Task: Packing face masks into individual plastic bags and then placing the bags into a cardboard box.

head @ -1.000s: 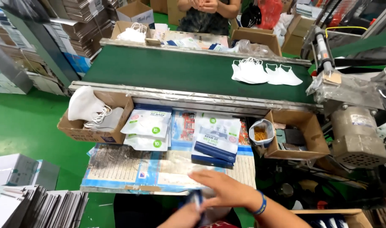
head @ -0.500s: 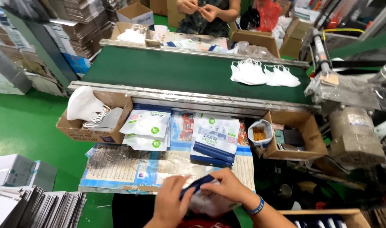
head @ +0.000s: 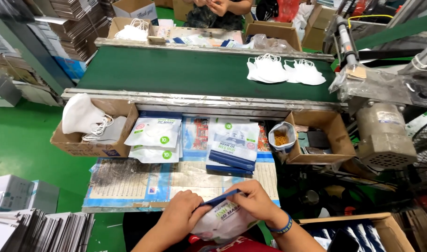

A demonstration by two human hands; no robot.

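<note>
Both hands work low in the frame's centre: left hand cradles a white mask pouch from below, right hand pinches its blue top edge, keeping the mouth steady above the paper-covered table.

at the bottom centre of the frame, a white pouch with a dark blue top edge is pinched between the left hand and the right hand. just above, in the middle of the frame, lies a stack of white and dark blue pouches. left of it sits a fanned pile of white pouches with green round marks. a small open bag of yellow bits stands right of the stack.
</note>
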